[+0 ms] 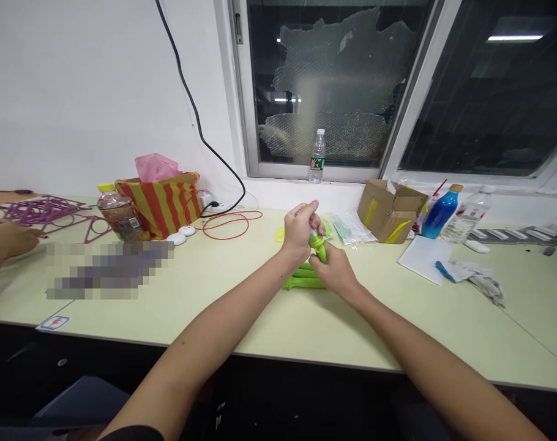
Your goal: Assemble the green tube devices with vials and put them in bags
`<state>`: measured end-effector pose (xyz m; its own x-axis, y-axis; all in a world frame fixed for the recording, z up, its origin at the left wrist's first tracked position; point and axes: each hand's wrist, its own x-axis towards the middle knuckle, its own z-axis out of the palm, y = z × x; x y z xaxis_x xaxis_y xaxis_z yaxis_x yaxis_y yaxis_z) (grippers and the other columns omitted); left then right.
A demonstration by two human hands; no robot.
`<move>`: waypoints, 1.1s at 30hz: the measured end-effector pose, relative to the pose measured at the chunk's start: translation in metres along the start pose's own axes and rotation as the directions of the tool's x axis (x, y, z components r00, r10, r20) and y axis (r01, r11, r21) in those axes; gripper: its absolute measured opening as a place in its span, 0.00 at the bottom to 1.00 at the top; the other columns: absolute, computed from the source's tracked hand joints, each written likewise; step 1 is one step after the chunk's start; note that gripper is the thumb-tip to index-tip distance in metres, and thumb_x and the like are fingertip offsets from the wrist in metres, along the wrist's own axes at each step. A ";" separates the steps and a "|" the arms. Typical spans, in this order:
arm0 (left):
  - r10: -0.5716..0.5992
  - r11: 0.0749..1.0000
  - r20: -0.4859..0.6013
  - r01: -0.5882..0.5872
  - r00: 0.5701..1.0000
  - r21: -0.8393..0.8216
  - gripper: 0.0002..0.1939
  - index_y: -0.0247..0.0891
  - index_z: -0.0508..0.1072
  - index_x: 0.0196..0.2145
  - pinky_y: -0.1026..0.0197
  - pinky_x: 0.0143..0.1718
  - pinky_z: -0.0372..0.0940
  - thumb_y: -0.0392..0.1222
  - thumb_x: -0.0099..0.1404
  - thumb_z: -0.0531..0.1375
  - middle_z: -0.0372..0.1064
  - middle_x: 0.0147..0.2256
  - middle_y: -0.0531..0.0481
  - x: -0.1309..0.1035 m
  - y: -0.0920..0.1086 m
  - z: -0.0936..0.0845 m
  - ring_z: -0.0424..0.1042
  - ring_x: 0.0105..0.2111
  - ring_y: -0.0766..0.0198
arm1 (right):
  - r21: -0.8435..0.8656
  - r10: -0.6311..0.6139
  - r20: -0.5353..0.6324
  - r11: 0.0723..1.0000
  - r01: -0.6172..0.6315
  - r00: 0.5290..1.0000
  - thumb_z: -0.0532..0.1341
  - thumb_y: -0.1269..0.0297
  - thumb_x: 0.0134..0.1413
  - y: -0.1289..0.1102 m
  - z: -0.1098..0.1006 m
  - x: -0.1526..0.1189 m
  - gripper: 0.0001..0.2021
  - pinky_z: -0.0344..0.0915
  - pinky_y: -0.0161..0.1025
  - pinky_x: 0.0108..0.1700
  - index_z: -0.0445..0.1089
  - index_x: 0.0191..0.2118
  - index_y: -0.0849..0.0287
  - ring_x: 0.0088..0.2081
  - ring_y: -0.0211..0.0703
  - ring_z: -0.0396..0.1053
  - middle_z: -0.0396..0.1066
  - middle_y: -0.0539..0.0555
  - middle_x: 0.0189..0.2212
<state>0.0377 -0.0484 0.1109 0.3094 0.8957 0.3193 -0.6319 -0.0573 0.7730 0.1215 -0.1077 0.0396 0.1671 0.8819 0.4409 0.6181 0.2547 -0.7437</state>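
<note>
At centre, our left hand [302, 231] and right hand [337, 269] grip one green tube [322, 251]. The table edge [324, 359] runs well below; one box [396, 224] stands right.

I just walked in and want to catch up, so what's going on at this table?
Someone is working with both hands on a bright green plastic piece with a silvery, ridged upper part: the left hand is around its upper end, the right hand grips lower down. More long green plastic pieces lie on the pale yellow-green table below. At far left, another person's hand is beside purple plastic frames.
</note>
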 end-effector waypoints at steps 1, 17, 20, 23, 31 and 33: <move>-0.020 1.000 0.047 0.020 0.999 -0.004 0.23 0.39 0.53 0.22 0.65 0.20 0.56 0.48 0.56 0.65 0.51 0.15 0.61 0.000 0.000 -0.001 0.60 0.13 0.72 | 0.088 0.034 0.033 0.995 -0.037 0.999 0.57 0.64 0.49 0.001 0.000 0.001 0.10 0.47 0.35 0.23 0.53 0.24 0.55 0.20 0.35 0.52 0.55 0.45 0.17; -0.073 0.986 0.057 0.063 0.996 0.151 0.19 0.38 0.61 0.29 0.64 0.23 0.60 0.52 0.58 0.65 0.64 0.22 0.55 -0.006 0.011 0.002 0.66 0.19 0.69 | 0.509 0.096 0.586 0.729 -0.457 0.805 0.59 0.57 0.50 0.003 -0.009 0.004 0.15 0.42 0.31 0.16 0.49 0.27 0.53 0.15 0.31 0.40 0.45 0.40 0.15; -0.037 0.981 -0.106 0.056 0.994 0.183 0.20 0.37 0.62 0.29 0.64 0.24 0.62 0.54 0.57 0.65 0.64 0.22 0.54 -0.006 0.007 0.004 0.69 0.21 0.67 | 0.220 0.123 0.110 0.965 -0.145 0.986 0.58 0.59 0.51 0.008 -0.002 0.007 0.12 0.47 0.34 0.21 0.53 0.24 0.55 0.19 0.35 0.50 0.54 0.45 0.17; -0.067 0.992 -0.154 0.083 0.986 0.095 0.22 0.38 0.58 0.23 0.64 0.23 0.61 0.57 0.60 0.60 0.55 0.17 0.57 -0.006 0.006 0.002 0.65 0.18 0.68 | -0.009 0.047 -0.004 0.999 -0.047 0.999 0.56 0.61 0.52 0.011 0.005 0.005 0.08 0.48 0.35 0.23 0.58 0.25 0.55 0.21 0.37 0.53 0.59 0.48 0.19; -0.154 0.988 0.095 0.155 0.983 -0.001 0.24 0.40 0.53 0.19 0.64 0.18 0.59 0.53 0.59 0.62 0.47 0.13 0.60 -0.003 0.011 -0.009 0.55 0.11 0.71 | 0.380 0.132 0.397 0.877 -0.293 0.908 0.57 0.63 0.49 -0.004 -0.001 -0.001 0.15 0.43 0.33 0.17 0.48 0.22 0.54 0.15 0.31 0.44 0.48 0.43 0.14; -0.208 0.976 0.234 0.216 0.950 -0.010 0.24 0.40 0.52 0.19 0.63 0.17 0.58 0.52 0.60 0.61 0.46 0.13 0.61 -0.004 0.016 -0.009 0.54 0.10 0.71 | 0.475 0.137 0.584 0.741 -0.473 0.800 0.59 0.62 0.50 -0.009 -0.006 -0.004 0.16 0.40 0.31 0.14 0.48 0.24 0.53 0.14 0.29 0.39 0.45 0.40 0.14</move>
<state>0.0201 -0.0489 0.1172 0.5919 0.7591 0.2710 -0.5572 0.1423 0.8181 0.1196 -0.1158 0.0476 -0.2298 0.9723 -0.0421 0.0140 -0.0400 -0.9991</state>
